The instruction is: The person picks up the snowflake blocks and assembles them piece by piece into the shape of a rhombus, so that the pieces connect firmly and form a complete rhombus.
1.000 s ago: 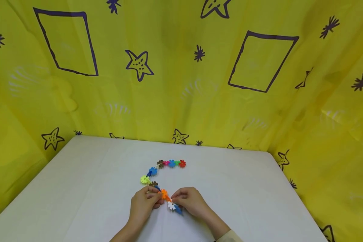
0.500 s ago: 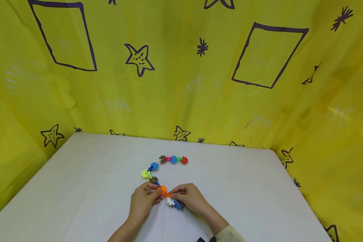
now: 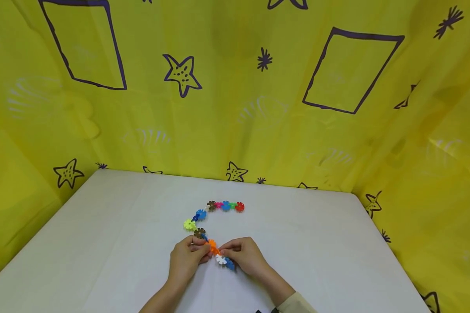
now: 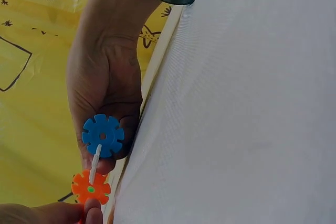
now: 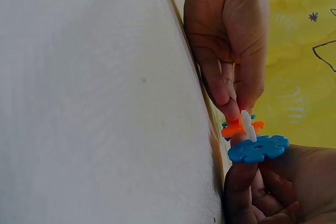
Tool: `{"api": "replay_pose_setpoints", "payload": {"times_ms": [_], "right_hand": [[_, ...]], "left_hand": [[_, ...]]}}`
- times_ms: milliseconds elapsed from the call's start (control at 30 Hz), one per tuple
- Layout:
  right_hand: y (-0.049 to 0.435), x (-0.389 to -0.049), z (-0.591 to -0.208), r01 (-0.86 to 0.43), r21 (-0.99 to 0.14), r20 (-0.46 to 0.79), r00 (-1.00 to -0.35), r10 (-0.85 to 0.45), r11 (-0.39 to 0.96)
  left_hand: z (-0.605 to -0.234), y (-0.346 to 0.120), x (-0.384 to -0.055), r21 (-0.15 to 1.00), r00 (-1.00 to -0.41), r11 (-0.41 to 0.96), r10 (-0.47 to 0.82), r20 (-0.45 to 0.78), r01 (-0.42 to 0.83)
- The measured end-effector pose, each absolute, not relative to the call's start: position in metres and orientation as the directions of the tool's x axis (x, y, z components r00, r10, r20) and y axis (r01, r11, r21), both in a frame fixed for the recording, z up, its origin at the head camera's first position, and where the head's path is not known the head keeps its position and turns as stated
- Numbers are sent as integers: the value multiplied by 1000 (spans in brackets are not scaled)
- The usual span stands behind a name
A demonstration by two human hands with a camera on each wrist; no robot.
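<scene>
A chain of notched plastic snowflake discs curves over the white table, from a red snowflake disc (image 3: 240,207) to a blue snowflake disc (image 3: 229,264) at its near end. My left hand (image 3: 186,261) pinches an orange snowflake disc (image 3: 212,245) between thumb and fingers. Opposite it, my right hand (image 3: 247,258) pinches the adjoining orange snowflake disc (image 4: 86,184) at its edge. A white snowflake disc (image 3: 221,259) links this one to the blue end disc, which hangs before the right fingers in the left wrist view. The right fingertips are partly hidden.
Further along the chain lie a yellow-green disc (image 3: 189,224), a brown disc (image 3: 199,233) and several others, resting on the white tabletop (image 3: 297,230). Yellow patterned cloth (image 3: 219,130) hangs behind the table and along both sides.
My right fingers have closed in slightly on the second orange disc, and the white and blue end pieces have shifted a little. The head view has tilted slightly; the left hand keeps its pinch.
</scene>
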State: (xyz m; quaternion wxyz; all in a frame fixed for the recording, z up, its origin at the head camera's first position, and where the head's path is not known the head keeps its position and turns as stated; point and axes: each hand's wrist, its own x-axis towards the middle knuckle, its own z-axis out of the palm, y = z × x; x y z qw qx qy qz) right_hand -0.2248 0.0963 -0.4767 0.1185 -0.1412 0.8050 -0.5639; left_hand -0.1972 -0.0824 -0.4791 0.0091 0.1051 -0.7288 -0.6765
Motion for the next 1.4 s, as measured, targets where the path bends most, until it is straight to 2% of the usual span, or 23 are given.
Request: {"api": "replay_pose_setpoints", "payload": {"times_ms": [300, 567, 700, 867, 967, 1067, 1167, 1400], "right_hand": [[98, -224, -473, -91, -926, -45, -936, -349, 365], [109, -233, -464, -35, -939, -100, -925, -367, 343], [120, -256, -456, -83, -897, -37, -965, -261, 434], [129, -302, -451, -94, -823, 56, -995, -85, 560], [129, -324, -455, -74, -803, 32, -996, -82, 592], [127, -336, -462, -79, -785, -11, -990, -141, 615], [124, -338, -467, -105, -769, -17, -983, -183, 631], [128, -324, -468, -26, -798, -61, -990, -124, 603]], "left_hand": [[-479, -84, -197, 983, -983, 94, -111, -145, -155], [-478, -94, -198, 979, -982, 103, -80, -169, -176], [-478, -96, -199, 978, -982, 98, -70, -177, -183], [-478, -97, -200, 980, -983, 96, -77, -164, -171], [-480, -98, -200, 982, -984, 89, -65, -163, -168], [-482, -97, -199, 983, -985, 79, -53, -164, -168], [-483, -97, -200, 984, -986, 74, -50, -157, -160], [-482, -103, -205, 983, -983, 80, -90, -157, -164]]}}
